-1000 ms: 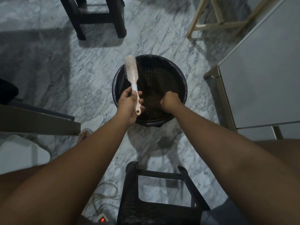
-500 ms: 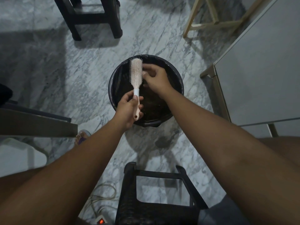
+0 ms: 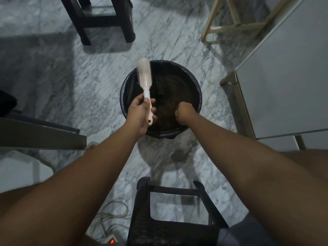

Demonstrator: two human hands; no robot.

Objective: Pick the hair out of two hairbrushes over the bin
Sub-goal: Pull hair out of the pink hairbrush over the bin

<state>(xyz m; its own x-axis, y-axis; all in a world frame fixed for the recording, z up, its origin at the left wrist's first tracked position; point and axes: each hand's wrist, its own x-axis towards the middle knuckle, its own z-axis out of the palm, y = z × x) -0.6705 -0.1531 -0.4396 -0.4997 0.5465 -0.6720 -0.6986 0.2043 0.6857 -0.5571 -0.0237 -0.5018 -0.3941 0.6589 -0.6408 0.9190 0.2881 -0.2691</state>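
A pale pink hairbrush with a white collar stands nearly upright over the left rim of the round black bin on the marble floor. My left hand grips its handle, bristle head pointing away from me. My right hand hangs inside the near right part of the bin mouth, knuckles up and fingers turned downward out of sight. No hair shows in its fingers from here. Only one brush is in view.
A black stool stands close in front of me, and another black stool beyond the bin. A white cabinet fills the right side, with a wooden frame behind it. A power strip lies near my left leg.
My right hand has left the brush head and dropped back toward me into the bin mouth. The brush has tilted slightly left in my left hand.
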